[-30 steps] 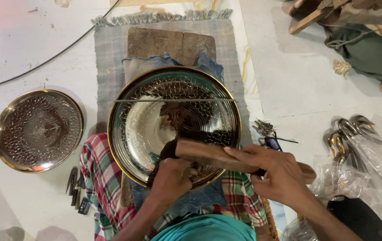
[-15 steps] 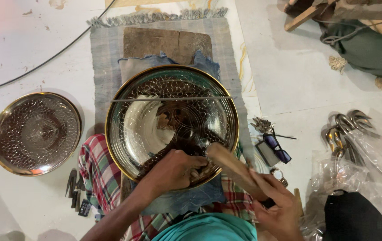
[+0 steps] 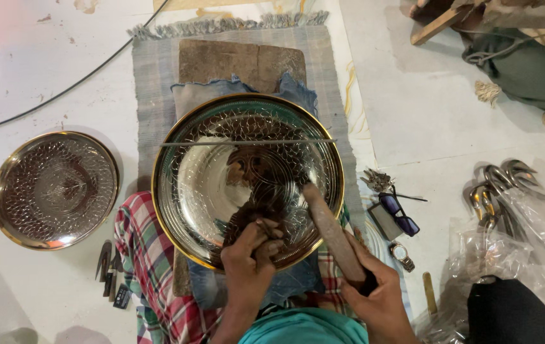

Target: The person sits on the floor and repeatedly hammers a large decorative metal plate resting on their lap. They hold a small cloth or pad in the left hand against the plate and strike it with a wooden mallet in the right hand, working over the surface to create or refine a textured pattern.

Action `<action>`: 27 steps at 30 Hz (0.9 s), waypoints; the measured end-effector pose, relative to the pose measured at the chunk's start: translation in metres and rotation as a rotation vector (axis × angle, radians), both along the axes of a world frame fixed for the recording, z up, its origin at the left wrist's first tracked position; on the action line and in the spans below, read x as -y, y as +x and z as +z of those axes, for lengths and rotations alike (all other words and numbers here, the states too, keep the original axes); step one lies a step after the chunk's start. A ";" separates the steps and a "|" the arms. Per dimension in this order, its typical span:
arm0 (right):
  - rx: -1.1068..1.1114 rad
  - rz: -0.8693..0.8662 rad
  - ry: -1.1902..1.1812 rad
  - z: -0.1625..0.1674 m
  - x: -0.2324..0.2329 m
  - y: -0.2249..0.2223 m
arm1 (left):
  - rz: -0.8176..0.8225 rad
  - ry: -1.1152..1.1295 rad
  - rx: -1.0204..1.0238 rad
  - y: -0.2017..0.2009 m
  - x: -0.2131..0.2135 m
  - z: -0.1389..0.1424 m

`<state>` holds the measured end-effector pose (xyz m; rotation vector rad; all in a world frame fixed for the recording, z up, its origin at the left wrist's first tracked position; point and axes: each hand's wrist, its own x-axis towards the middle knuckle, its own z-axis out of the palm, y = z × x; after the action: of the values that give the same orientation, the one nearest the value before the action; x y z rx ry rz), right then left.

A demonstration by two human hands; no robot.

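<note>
Left hand (image 3: pixel 250 248) pinched tight on a small punch at six o'clock inside the big brass bowl (image 3: pixel 183 191). Right hand (image 3: pixel 377 293) wrapped around a wooden mallet (image 3: pixel 333 232), head at four o'clock.

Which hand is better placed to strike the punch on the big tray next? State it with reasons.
Probably the right hand: it grips the wooden mallet, whose head lies over the large engraved tray beside the punch. The left hand is pinched around the small punch, holding it on the metal.
</note>
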<state>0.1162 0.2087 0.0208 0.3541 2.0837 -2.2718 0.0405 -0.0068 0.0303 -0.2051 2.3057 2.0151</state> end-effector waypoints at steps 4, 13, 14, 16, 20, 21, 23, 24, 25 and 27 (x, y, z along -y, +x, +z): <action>0.072 0.236 0.419 0.036 -0.004 -0.044 | 0.077 -0.134 -0.137 0.011 -0.009 -0.007; 0.066 0.554 0.537 0.128 0.001 -0.136 | 0.158 -0.241 -0.328 0.009 -0.020 -0.007; 0.059 0.719 0.827 0.136 -0.001 -0.143 | 0.147 -0.263 -0.259 0.010 -0.021 -0.006; 0.029 1.033 1.419 0.145 -0.004 -0.154 | 0.127 -0.305 -0.136 0.010 -0.022 -0.004; -0.140 0.771 1.114 0.146 -0.005 -0.156 | 0.068 -0.182 -0.138 0.006 -0.021 0.000; -0.120 0.781 1.123 0.143 -0.006 -0.153 | 0.044 -0.181 -0.154 0.004 -0.019 0.000; -0.199 0.747 1.051 0.134 -0.010 -0.148 | -0.029 -0.170 -0.116 -0.002 -0.014 0.001; -0.288 0.710 0.970 0.129 -0.014 -0.143 | -0.076 -0.157 -0.054 -0.004 -0.011 0.001; -0.375 0.662 0.888 0.124 -0.018 -0.140 | -0.130 -0.147 0.005 -0.007 -0.007 0.001; -0.059 0.704 0.957 0.112 -0.027 -0.132 | -0.200 -0.054 -0.039 -0.014 -0.005 0.000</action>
<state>-0.0157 0.2356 0.1330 -0.3937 2.5998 -0.8451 0.0269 -0.0021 0.0302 0.0600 2.3009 1.8790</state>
